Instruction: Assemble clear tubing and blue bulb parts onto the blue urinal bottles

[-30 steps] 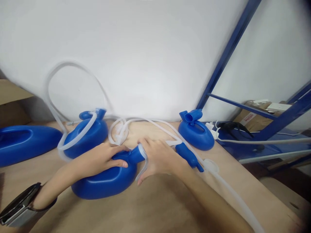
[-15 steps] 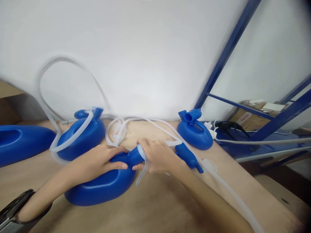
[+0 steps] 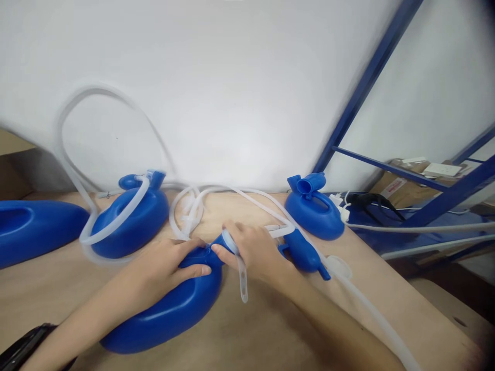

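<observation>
A blue plastic urinal bottle [image 3: 166, 319] lies on the wooden table in front of me, tilted with its neck up to the right. My left hand [image 3: 172, 260] is closed around its handle near the neck, thumb on the near side. A translucent cap [image 3: 231, 241] sits at the bottle's mouth, its holed strap [image 3: 243, 283] dangling. My right hand [image 3: 255, 250] is closed over that cap and mouth, thumb pressed on the blue neck. How deeply the cap is seated is hidden by my fingers.
Other blue bottles stand at left [image 3: 38, 232], back left [image 3: 131, 226] and back right [image 3: 315, 221]. A clear hose [image 3: 112, 224] loops upward at left. A blue spout piece [image 3: 303, 252] and a clear disc [image 3: 339, 267] lie right. A blue metal frame [image 3: 371, 82] rises behind.
Both hands and the bottle have shifted slightly, the bottle's body swinging nearer to me. My right thumb has come up onto the neck, and the cap's strap now hangs straighter.
</observation>
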### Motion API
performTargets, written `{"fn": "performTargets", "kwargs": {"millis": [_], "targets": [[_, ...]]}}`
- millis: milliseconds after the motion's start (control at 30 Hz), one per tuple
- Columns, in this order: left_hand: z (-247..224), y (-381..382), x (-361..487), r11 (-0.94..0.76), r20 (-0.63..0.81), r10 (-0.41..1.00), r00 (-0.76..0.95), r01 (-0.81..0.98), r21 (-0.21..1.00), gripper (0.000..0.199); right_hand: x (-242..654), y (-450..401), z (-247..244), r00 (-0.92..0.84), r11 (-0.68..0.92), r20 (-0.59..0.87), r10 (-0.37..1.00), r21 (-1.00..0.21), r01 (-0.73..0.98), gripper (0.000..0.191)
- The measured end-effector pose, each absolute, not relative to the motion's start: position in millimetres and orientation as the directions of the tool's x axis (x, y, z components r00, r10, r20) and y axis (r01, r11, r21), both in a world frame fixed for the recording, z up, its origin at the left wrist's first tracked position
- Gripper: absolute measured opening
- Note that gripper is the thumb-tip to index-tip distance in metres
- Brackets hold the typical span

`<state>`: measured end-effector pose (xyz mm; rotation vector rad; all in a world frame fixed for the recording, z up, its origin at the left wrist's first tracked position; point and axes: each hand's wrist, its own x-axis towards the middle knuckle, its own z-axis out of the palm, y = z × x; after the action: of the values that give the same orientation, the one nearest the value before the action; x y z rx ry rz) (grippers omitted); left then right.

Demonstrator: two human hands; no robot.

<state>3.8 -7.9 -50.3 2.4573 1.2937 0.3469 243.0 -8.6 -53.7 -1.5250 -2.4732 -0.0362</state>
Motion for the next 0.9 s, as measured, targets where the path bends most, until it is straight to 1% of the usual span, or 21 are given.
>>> {"fn": "performTargets", "kwargs": {"millis": [100, 233, 333, 500, 633, 700, 900], "targets": [[-49.7, -14.0, 8.4, -0.496, 0.039, 0.850, 0.525, 0.774, 0.395, 0.045, 240.8, -10.6, -50.5, -0.406, 0.434, 0.218, 0.888, -0.102, 0.895, 0.036], [-52.7, -24.7, 15.9, -0.407, 0.010, 0.898, 0.439, 0.822, 0.398, 0.040, 235.2, -14.0, -47.0, -0.355, 0.386, 0.233, 0.906, -0.104, 0.917, 0.031], [-54.8, -31.9, 21.3, -0.374, -0.015, 0.911, 0.413, 0.840, 0.393, 0.040, 231.2, -14.3, -45.6, -0.304, 0.340, 0.238, 0.922, -0.126, 0.932, 0.027], [-53.9, -34.9, 24.4, -0.374, -0.006, 0.913, 0.408, 0.842, 0.388, 0.047, 229.2, -13.6, -41.7, -0.304, 0.343, 0.229, 0.925, -0.159, 0.926, 0.028], [-51.5, -32.7, 23.9, -0.376, -0.031, 0.907, 0.420, 0.841, 0.388, 0.047, 227.8, -15.1, -38.1, -0.278, 0.314, 0.213, 0.937, -0.163, 0.935, 0.029], [-52.1, -33.0, 24.1, -0.375, -0.043, 0.907, 0.419, 0.850, 0.369, 0.048, 226.3, -16.3, -36.7, -0.268, 0.302, 0.199, 0.943, -0.167, 0.939, 0.029], [-58.0, -39.3, 26.3, -0.379, -0.020, 0.917, 0.399, 0.884, 0.274, 0.056, 221.4, -20.0, -31.4, -0.212, 0.236, 0.152, 0.965, -0.165, 0.957, 0.036]]}}
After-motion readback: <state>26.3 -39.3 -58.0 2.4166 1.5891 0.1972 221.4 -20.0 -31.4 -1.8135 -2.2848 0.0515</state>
